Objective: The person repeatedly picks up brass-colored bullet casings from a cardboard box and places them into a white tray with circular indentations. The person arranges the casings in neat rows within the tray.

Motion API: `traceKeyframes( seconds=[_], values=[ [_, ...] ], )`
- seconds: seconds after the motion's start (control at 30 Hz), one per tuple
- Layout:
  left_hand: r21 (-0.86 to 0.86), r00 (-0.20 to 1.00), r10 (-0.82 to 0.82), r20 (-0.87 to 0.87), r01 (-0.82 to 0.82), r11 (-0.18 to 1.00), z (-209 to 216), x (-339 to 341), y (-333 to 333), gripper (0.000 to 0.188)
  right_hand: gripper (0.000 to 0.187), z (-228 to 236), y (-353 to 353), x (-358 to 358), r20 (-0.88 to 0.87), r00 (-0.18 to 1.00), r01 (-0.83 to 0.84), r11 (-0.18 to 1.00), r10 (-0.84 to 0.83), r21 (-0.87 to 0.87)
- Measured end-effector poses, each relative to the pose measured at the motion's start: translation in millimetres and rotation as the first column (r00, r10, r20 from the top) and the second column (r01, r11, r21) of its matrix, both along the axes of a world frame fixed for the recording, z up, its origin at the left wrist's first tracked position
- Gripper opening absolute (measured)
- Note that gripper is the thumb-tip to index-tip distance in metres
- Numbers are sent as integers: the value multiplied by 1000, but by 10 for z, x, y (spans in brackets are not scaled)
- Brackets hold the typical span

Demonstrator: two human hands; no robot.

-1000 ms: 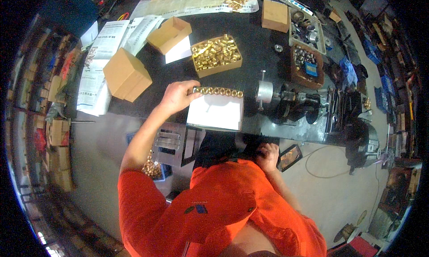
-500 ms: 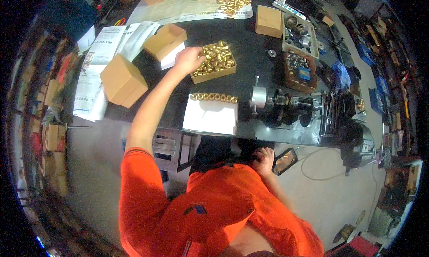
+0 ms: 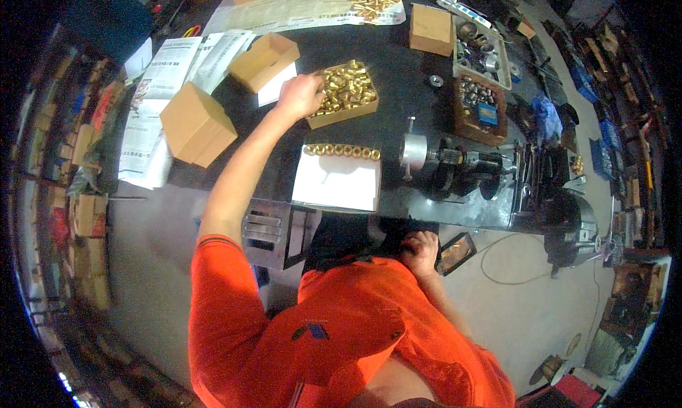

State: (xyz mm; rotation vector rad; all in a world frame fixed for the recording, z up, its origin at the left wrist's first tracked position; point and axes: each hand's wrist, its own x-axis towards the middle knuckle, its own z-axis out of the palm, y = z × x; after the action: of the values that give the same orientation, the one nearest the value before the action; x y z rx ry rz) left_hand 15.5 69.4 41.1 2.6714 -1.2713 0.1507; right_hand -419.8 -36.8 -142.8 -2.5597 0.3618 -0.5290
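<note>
My left hand (image 3: 302,95) reaches over the left side of a small cardboard box (image 3: 344,117) heaped with short, hollow brass pieces (image 3: 348,87). Its fingers are curled in among the pieces, and their tips are hidden. Nearer to me lies a shallow box with a white inside (image 3: 335,186); a single row of brass pieces (image 3: 342,151) stands along its far edge, open ends up. My right hand (image 3: 420,250) rests low on my lap, below the table edge, with its fingers curled; whatever it may hold is hidden.
Two brown cardboard boxes (image 3: 197,126) (image 3: 265,60) and newspaper sheets (image 3: 153,113) lie to the left. Loose brass parts (image 3: 364,0) cover a paper sheet at the back. On the right stand a small shafted machine (image 3: 455,159), bins of metal parts (image 3: 482,106) and a closed box (image 3: 431,30).
My left hand stays at the box of brass pieces, nearly unmoved. The view has shifted slightly. My right hand still rests on my lap.
</note>
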Motion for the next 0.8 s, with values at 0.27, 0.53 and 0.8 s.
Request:
traceKeyframes(
  seconds=[0.27, 0.53, 0.8],
  values=[
    [-234, 998, -40, -54, 27, 972, 231, -351, 424, 16, 23, -61, -8, -14, 5, 1000, 4, 1000, -4, -13],
    [-154, 970, -51, -239, 14, 988, 133, -1124, 1071, 11, 23, -31, -2, 7, 4, 1000, -9, 1000, 9, 29],
    [-16, 994, -55, -98, 53, 998, 65, -1141, 956, 14, 26, -172, -23, -48, -18, 1000, 1, 1000, -1, 4]
  ],
)
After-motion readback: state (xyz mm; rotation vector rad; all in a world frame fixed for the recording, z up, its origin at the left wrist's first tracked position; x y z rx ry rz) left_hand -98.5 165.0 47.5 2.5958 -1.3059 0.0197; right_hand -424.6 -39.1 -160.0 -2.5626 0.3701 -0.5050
